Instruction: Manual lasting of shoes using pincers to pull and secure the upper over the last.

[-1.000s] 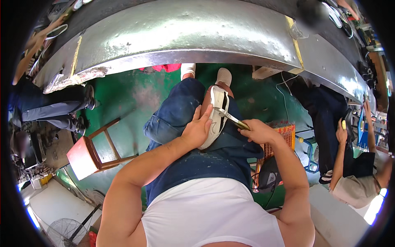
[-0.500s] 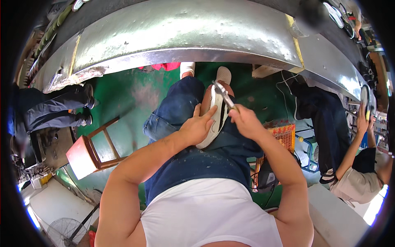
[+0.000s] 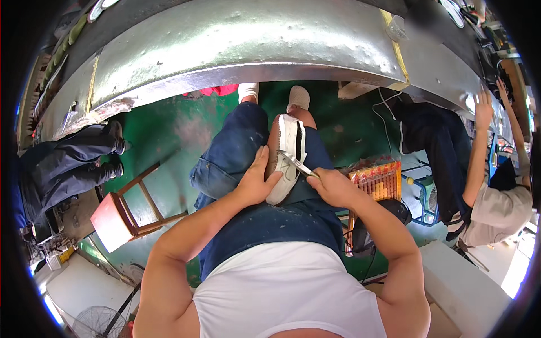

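A white sneaker point(image 3: 284, 179) with a dark opening lies across my thighs, its far end toward the bench. My left hand point(image 3: 259, 179) grips its left side, thumb on the upper and fingers along the edge. From the right, my right hand point(image 3: 333, 187) is closed round the handle of a silver pincer-like hand tool point(image 3: 297, 163). The tool's narrow metal end points left and rests on or just over the middle of the shoe. Its grip is hidden in my fist, and its exact kind is hard to make out.
A long metal-faced bench point(image 3: 242, 45) runs across ahead of my knees. At left stands a wooden stool point(image 3: 115, 222); at right are an orange beaded seat point(image 3: 376, 183) and a black bag point(image 3: 366, 228). A co-worker point(image 3: 501, 205) sits at far right, arms stretched to the bench.
The tool has come from the shoe's far end to its middle and now points left. My left fingers have shifted to the shoe's side. The co-worker's hands have let go of a shoe part.
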Tool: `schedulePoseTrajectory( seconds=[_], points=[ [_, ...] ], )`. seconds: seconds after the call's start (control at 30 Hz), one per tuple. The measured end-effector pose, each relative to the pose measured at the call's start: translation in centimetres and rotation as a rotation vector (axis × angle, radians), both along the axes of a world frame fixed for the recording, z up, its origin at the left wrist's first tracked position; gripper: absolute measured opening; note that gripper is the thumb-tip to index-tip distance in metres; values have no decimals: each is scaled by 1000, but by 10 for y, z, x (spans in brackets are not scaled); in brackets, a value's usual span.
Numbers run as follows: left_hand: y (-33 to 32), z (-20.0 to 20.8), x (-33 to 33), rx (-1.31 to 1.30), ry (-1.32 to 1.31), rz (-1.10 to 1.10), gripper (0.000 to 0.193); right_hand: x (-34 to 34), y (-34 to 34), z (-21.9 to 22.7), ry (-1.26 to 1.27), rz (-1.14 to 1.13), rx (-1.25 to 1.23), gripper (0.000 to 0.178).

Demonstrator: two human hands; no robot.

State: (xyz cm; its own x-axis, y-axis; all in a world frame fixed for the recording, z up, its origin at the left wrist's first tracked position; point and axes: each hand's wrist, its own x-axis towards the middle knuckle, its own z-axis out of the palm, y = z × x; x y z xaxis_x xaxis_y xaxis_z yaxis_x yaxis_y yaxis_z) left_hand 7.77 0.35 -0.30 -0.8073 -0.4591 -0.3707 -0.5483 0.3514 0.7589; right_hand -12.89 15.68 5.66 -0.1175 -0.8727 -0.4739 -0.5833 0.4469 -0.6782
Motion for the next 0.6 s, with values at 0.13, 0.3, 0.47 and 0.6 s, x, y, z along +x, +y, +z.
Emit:
schedulePoseTrajectory(
  seconds=[0.13, 0.3, 0.47, 0.6],
  points=[
    [1, 30, -4, 66, 87, -35, 103, -6, 12, 3, -154, -150, 16, 37],
    [-33, 98, -20, -235, -272, -311, 99, -6, 32, -14, -268, -469, -138, 41],
    [-76, 171, -28, -378, 412, -357, 87, -9, 43, -26, -348, -590, -194, 40],
    [-74, 161, -59, 376, 683, -124, 78, -9, 41, -16, -250, -498, -90, 32]
  ],
)
